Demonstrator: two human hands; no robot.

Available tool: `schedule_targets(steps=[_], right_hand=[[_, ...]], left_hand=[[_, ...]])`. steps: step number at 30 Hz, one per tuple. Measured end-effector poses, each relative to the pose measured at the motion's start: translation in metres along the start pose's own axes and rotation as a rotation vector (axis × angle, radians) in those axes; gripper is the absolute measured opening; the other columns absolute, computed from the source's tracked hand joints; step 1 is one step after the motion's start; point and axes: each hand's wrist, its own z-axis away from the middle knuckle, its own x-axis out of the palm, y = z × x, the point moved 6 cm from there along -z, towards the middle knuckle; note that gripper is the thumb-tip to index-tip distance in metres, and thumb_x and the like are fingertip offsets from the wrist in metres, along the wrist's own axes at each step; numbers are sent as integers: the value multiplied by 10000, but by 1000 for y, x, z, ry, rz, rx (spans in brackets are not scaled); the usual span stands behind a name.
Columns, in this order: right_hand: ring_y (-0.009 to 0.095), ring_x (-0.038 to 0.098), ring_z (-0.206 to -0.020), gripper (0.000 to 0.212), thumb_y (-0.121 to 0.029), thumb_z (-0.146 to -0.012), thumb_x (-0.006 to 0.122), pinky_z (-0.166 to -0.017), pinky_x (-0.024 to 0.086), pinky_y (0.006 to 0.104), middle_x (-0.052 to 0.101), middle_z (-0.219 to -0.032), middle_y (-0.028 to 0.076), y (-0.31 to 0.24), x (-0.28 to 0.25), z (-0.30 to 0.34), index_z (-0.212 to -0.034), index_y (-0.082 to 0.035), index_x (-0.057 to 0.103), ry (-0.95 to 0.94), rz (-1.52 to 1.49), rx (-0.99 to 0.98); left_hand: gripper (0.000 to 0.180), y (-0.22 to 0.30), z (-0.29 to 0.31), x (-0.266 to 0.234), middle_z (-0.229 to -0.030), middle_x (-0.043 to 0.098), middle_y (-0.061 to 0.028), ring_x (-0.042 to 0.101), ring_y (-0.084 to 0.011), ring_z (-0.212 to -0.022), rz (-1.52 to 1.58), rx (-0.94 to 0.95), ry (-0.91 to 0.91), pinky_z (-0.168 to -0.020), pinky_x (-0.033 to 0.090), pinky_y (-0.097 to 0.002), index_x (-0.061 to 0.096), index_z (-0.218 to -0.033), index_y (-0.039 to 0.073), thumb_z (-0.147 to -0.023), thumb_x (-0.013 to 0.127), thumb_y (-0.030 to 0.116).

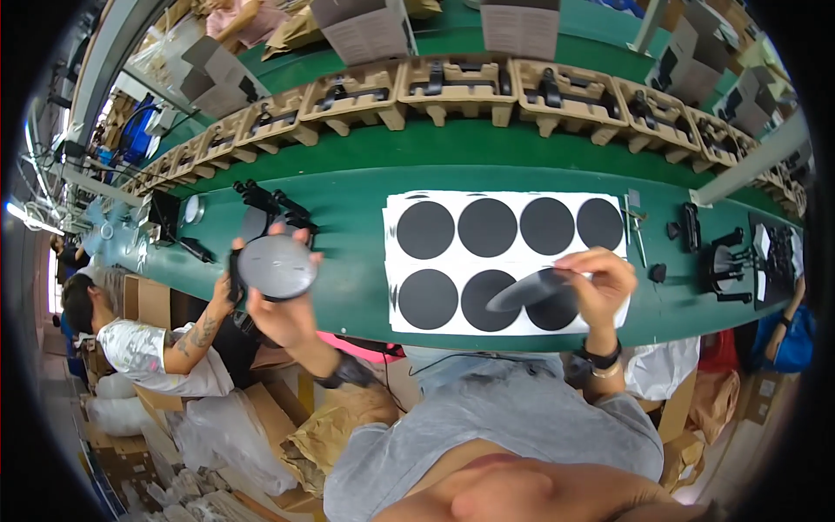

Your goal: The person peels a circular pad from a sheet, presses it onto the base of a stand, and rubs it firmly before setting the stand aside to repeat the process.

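Note:
My left hand (287,320) is raised at the left, holding a round grey disc-shaped part (277,268) with its smooth face up and the fingers around its rim. Over the table in front of me, my right hand (600,283) pinches the edge of a thin, dark round sticker (527,293), tilted and partly see-through. Beneath that sticker lies a white sheet (457,264) carrying several black circles in two rows. The sticker and fingers partly cover two circles in the nearer row.
Moulded cardboard trays (457,94) with black parts line the far side of the green table (348,252). Black jointed parts (271,202) lie behind my left hand; others (726,268) stand at the right. A co-worker (178,348) reaches in beside my left hand.

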Motion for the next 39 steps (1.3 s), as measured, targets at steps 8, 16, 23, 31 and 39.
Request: schedule_targets(steps=[8,16,23,31,39], right_hand=[[80,622,-622,198,86,-762,702,-519,498,183,631,-744,70,-4,68,-14,-821,1,533,22,-515,486],[75,618,-603,174,45,-785,700,-493,485,170,652,-769,88,-10,57,-11,-817,-10,537,96,-508,505],[70,617,-600,177,55,-778,701,-485,482,167,652,-764,81,-5,64,-14,-811,-12,541,98,-482,527],[71,620,-594,173,58,-773,706,-492,488,166,652,-744,81,-3,76,-20,-802,-7,548,95,-442,527],[76,630,-589,179,41,-755,734,-497,492,167,660,-729,87,-2,85,-33,-771,5,560,64,-263,537]], left_hand=[[824,-137,42,154,-1390,331,-321,440,-524,-1187,370,-467,-272,-974,421,-558,151,-1478,153,-871,304,688],[893,-131,49,177,-1389,370,-266,461,-478,-1190,303,-418,-257,-980,407,-542,86,-1491,167,-839,173,772],[906,-129,44,172,-1380,380,-263,478,-465,-1173,149,-371,-297,-976,414,-530,84,-1489,151,-838,201,770],[919,-120,33,165,-1368,357,-280,457,-473,-1188,123,-387,-352,-913,478,-535,148,-1469,151,-765,562,571],[891,-121,32,151,-1382,340,-259,459,-369,-1222,93,-331,-363,-968,451,-444,172,-1447,83,-729,587,406]])
